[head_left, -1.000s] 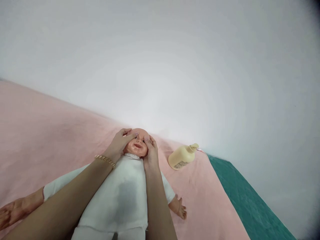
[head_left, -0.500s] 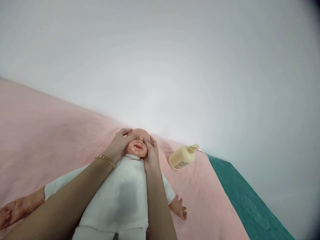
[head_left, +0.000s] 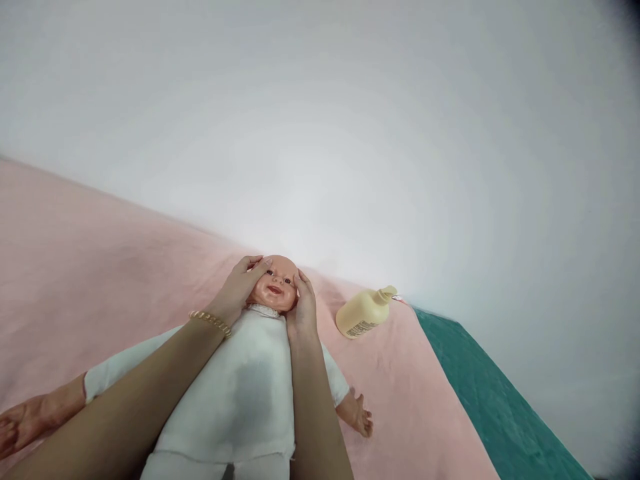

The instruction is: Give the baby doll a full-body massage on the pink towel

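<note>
A baby doll with a white cloth body lies on its back, arms spread to both sides. My left hand cups one side of the doll's head, its thumb resting at the temple near the eye. On the other side, my right hand holds the head with the thumb along the temple. The doll's eyes and open mouth show between my hands. Some of my fingers are hidden behind the head. A beaded gold bracelet circles my left wrist.
A pale yellow pump bottle stands on the pink cloth, right of the doll's head. Beyond the cloth's right edge lies a green surface. A plain whitish wall rises behind.
My thumbs have slid outward from beside the doll's nose and eyes to its temples, uncovering the eyes. Both hands remain around the head.
</note>
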The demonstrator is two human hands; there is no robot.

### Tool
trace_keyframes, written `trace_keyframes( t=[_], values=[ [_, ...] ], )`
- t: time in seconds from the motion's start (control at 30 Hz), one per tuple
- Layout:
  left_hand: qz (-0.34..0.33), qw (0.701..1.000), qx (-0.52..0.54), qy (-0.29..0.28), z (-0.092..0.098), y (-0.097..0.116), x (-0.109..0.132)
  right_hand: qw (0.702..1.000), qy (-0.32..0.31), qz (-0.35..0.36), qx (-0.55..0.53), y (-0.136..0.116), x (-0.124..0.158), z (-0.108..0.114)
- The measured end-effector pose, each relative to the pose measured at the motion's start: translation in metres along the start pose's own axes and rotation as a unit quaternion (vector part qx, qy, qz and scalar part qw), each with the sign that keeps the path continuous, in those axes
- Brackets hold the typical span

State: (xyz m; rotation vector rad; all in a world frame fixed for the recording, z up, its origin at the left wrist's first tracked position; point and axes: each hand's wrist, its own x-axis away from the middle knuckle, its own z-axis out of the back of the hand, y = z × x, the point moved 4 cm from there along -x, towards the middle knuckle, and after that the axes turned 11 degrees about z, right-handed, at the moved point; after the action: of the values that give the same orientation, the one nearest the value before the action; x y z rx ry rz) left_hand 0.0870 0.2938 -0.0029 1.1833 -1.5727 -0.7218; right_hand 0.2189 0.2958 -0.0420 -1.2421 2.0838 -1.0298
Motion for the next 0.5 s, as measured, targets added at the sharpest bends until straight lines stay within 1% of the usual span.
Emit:
trace_keyframes(
  t=[0.13, 0.27, 0.37, 0.5],
  values=[
    [-0.001, 1.0, -0.002, 0.004, -0.001, 0.0, 0.002, 1.0, 0.006, 0.0, -0.005, 0.001, -0.002, 0.001],
    [0.002, 1.0, 0.0, 0.02, 0.0, -0.003, -0.006, 1.0, -0.003, -0.009, -0.018, 0.001, -0.001, 0.0],
    [0.002, 1.0, 0.008, 0.022, 0.001, -0.006, -0.014, 0.999, -0.002, -0.022, -0.033, 0.002, -0.002, 0.0],
    [-0.002, 1.0, 0.015, 0.022, 0.002, -0.006, -0.015, 0.998, -0.015, -0.026, -0.048, 0.004, -0.004, 0.002]
  ],
)
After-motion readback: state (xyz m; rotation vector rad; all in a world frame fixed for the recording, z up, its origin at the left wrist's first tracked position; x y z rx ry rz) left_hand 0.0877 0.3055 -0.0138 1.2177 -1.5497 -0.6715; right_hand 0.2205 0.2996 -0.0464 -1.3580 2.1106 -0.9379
